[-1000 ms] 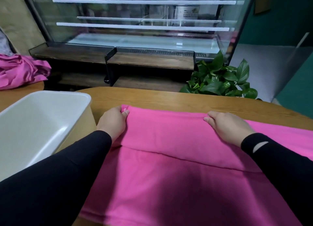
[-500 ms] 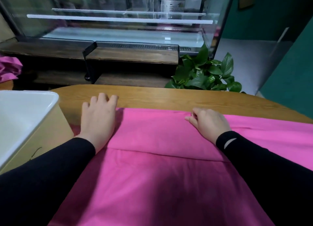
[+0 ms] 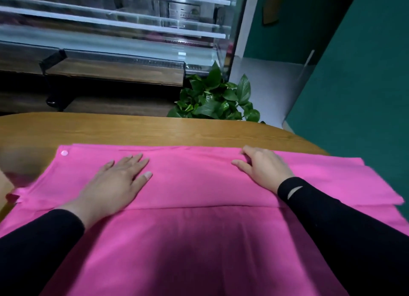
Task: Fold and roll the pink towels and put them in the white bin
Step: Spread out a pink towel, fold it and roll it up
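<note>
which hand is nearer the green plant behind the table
Right. The right hand lies on the pink towel almost straight in front of the plant; the left hand lies flat farther to the left.

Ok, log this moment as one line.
stage: first fold | pink towel: flat on table | left hand: flat on folded band | right hand: at folded edge
</note>
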The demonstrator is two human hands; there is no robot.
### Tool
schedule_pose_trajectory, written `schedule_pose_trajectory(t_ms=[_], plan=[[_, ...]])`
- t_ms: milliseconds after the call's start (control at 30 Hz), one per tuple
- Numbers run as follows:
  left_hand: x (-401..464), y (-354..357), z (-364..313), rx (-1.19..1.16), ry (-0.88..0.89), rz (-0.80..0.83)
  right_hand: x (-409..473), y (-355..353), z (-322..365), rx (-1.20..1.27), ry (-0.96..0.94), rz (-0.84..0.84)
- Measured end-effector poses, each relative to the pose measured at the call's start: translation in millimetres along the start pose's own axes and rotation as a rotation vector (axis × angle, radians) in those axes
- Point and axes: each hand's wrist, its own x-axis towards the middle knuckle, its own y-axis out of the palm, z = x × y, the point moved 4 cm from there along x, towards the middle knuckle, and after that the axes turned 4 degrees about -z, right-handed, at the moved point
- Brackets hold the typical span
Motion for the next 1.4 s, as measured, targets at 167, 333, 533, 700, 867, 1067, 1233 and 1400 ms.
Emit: schedule_pose_trajectory(t_ms=[167,333,533,700,867,1067,1233,1400], plan=[[7,-11,-21,0.120,-0.125,-0.105,-17,-5,-38,0.010,0.041,-0.015],[29,-7,-109,-0.007,0.151,-0.173,-15,-5,-38,0.019,-0.005,-0.017],[64,3,-187,-0.101,0.360,-0.128,-25,-28,-66,0.061,-0.052,-0.014],[90,5,-217,-0.198,0.365,-0.135,-52,-50,-139,0.080,0.092,0.072],[111,12,-240,-0.294,0.365,-0.092,-81,-65,-201,0.111,0.202,0.194],[128,17,-236,-0.347,0.237,-0.096,-87,-81,-241,0.058,0.257,0.191],[145,15,-232,-0.364,0.153,-0.112,-72,-90,-254,0.045,0.270,0.104],[151,18,-226,-0.327,0.157,-0.115,-66,-86,-270,0.033,0.353,0.197]])
